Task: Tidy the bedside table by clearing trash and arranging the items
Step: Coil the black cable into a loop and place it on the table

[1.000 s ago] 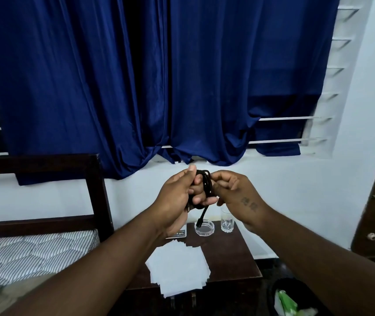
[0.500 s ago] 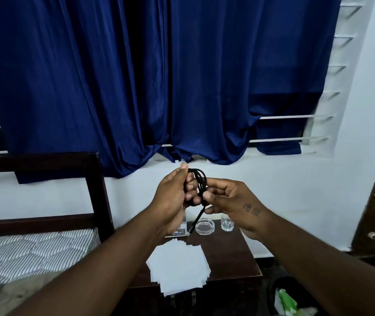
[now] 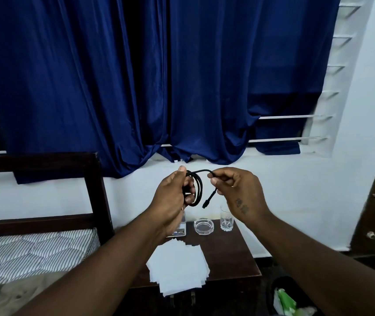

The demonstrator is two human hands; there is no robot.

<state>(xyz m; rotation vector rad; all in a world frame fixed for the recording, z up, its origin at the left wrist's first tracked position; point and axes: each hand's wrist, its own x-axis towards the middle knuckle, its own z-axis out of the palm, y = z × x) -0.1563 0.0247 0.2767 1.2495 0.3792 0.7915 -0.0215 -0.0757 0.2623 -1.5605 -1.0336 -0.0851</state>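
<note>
A black cable (image 3: 197,190) is wound into a small coil, held up in the air above the dark wooden bedside table (image 3: 234,254). My left hand (image 3: 173,199) grips the coil with its fingers through the loops. My right hand (image 3: 234,190) pinches the cable's loose end, and the plug hangs below its fingers. On the table lie a fanned stack of white papers (image 3: 178,269), a clear glass ashtray (image 3: 203,226), a drinking glass (image 3: 226,221) and a small card (image 3: 177,232) partly hidden by my left wrist.
A bed with a striped mattress (image 3: 29,254) and dark headboard (image 3: 95,190) stands left of the table. Blue curtains (image 3: 159,76) hang over the window behind. A black bin (image 3: 280,286) holding green and white trash sits on the floor at the lower right.
My hands have drawn apart. My right hand has pulled the cable's end out to the right of the coil, so a short span arches between the hands.
</note>
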